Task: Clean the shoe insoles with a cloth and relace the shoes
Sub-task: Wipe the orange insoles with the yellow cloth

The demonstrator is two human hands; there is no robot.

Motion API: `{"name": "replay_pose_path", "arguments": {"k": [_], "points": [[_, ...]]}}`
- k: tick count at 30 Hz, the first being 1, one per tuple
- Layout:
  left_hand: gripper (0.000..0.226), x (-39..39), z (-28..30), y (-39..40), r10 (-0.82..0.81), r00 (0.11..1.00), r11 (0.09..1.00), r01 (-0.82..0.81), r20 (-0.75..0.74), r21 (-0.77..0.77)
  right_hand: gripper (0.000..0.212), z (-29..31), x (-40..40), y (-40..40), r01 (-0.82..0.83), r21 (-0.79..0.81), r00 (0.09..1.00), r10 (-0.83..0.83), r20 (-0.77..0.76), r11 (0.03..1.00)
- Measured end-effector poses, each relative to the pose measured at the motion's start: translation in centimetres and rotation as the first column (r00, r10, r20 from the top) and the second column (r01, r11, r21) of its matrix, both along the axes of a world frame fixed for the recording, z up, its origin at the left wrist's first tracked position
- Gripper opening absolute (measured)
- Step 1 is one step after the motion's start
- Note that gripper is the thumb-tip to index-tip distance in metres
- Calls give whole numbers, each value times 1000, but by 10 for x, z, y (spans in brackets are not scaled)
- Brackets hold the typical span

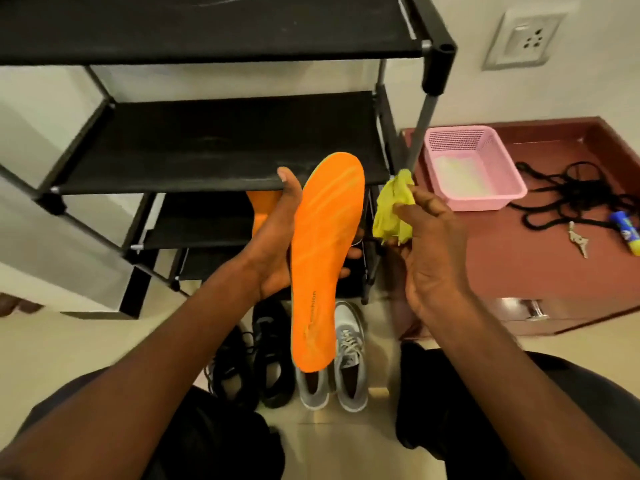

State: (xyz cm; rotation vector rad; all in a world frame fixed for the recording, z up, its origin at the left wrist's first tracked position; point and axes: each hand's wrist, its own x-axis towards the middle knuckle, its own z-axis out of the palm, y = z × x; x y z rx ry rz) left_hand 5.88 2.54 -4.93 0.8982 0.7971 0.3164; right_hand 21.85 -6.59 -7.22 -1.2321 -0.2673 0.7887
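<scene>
Orange insole [323, 258], held upright in front of the black shoe rack [221, 147], sits in the left hand [277, 244], whose thumb lies along one long edge while fingertips curl round the other at mid-length. Just right of the insole, the right hand [426, 251] pinches a crumpled yellow-green cloth [393, 209] between thumb and fingers, clear of the orange surface. A second orange insole [261, 209] shows behind the left hand, on a lower tier of the rack. Below the insole, a black pair [256, 362] and a grey pair of shoes [332, 368] stand on the floor. Well right of the insole, loose black laces [571, 192] lie on a red-brown cabinet [519, 265] beside a pink basket [474, 168].

The insole looks light, thin and bendy; it would likely flop if held by the heel alone, so support across its middle seems soundest while the cloth presses on it.
</scene>
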Motion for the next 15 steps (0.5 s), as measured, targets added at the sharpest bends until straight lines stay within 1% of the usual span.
{"name": "replay_pose_path", "arguments": {"k": [3,4,6,8,9,10,12,13,14,15], "points": [[97,-11,-2,6,70,996,995,-66,47,-79,15,6,-20,3,-92,29,965,81,251,995],[93,-13,-3,5,87,995,993,-82,55,-89,14,8,-27,5,-120,15,934,108,341,993],[88,-15,-3,1,107,992,990,-100,63,-100,12,7,-37,12,-123,-39,858,126,499,992],[84,-19,-2,-4,126,990,987,-119,61,-110,13,7,-41,19,-100,-92,790,135,598,991],[82,-22,-1,-7,133,989,985,-124,67,-119,17,8,-43,23,-97,-109,746,145,650,989],[79,-24,0,-8,138,988,984,-129,70,-123,21,9,-44,25,-102,-124,678,160,717,987],[68,-26,5,-11,151,986,984,-144,66,-103,26,12,-46,28,-111,-159,493,193,848,981],[61,-26,8,-12,162,984,983,-156,67,-92,26,14,-47,28,-98,-176,425,202,883,979],[56,-25,11,-13,176,982,982,-170,72,-80,25,16,-48,28,-82,-187,392,204,897,979],[54,-23,15,-13,187,980,981,-182,74,-69,26,17,-47,28,-63,-190,379,200,904,980]]}}
